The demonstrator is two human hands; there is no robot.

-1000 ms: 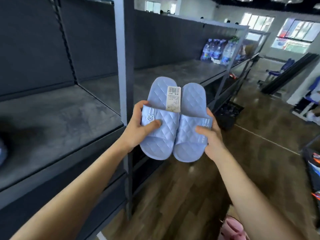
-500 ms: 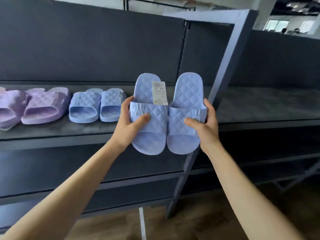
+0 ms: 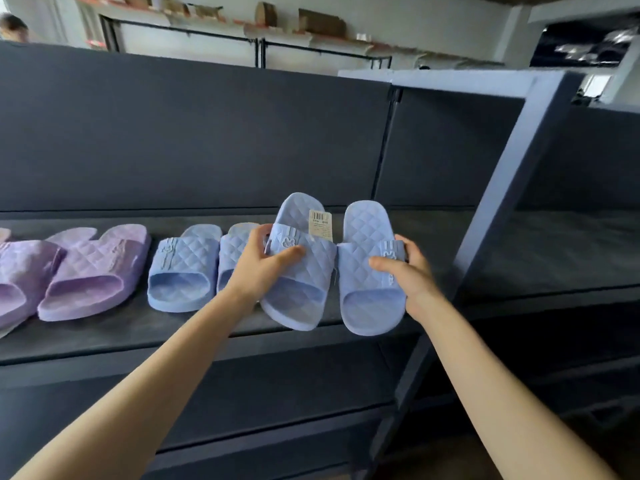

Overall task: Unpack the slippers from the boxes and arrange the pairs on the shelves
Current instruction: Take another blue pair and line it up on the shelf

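I hold a pair of light blue quilted slippers just above the dark shelf (image 3: 173, 330). My left hand (image 3: 258, 266) grips the strap of the left slipper (image 3: 298, 271), which carries a white barcode tag (image 3: 320, 225). My right hand (image 3: 412, 275) grips the outer strap edge of the right slipper (image 3: 370, 271). The two slippers lie side by side, slightly apart, toes towards me. Another blue pair (image 3: 183, 268) stands on the shelf just left of my left hand, its right slipper partly hidden behind that hand. A purple pair (image 3: 90, 271) stands further left.
A grey upright post (image 3: 502, 209) of the shelving rises just right of my right hand. A dark back panel (image 3: 207, 140) closes the shelf behind. Lower shelves (image 3: 242, 431) run beneath. Cardboard pieces lie on a far rack (image 3: 311, 22) above.
The view has swung left along the shelving. My hands have carried the blue pair down and forward over the shelf beside the other blue pair, and the two slippers have parted a little.
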